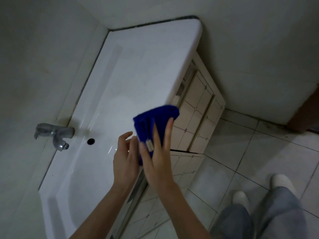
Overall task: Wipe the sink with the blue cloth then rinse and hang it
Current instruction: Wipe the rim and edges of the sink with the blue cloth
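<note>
Above the front edge of the sink I see both hands on the blue cloth — it is held in the air, folded, with its pale label showing. The left hand curls and pinches the cloth's near edge; the right hand lies flat against it, fingers straight and spread. A metal tap and a dark overflow hole sit off to the left.

No legible text — tag on blue cloth blurred
</note>
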